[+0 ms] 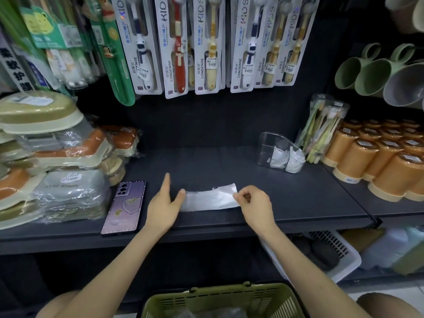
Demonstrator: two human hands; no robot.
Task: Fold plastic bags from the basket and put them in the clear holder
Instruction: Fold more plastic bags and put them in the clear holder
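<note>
A flattened plastic bag (210,198) lies as a strip on the dark shelf (298,198), its right end pinched by the right hand (257,204). The left hand (161,206) rests with straight fingers (166,182), thumb touching the strip's left end, just beside a phone (125,206). The clear holder (266,145) stands further back to the right with folded bags inside, and the green basket (206,297) sits below the shelf.

On the flat dark metal shelf (298,198) I see the folded strip of translucent plastic bag (210,198) lying near the front edge. My left hand (163,207) touches its left end and my right hand (257,205) pinches its right end. The purple slab phone (125,207) lies just left of my left hand, with the stack of film-wrapped plastic boxes (57,161) further left. The clear plastic holder (266,145) stands far right with folded bags in it, and the orange plastic cups (378,161) are to its right. The olive slotted plastic basket (229,289) sits nearest, below the shelf.
</note>
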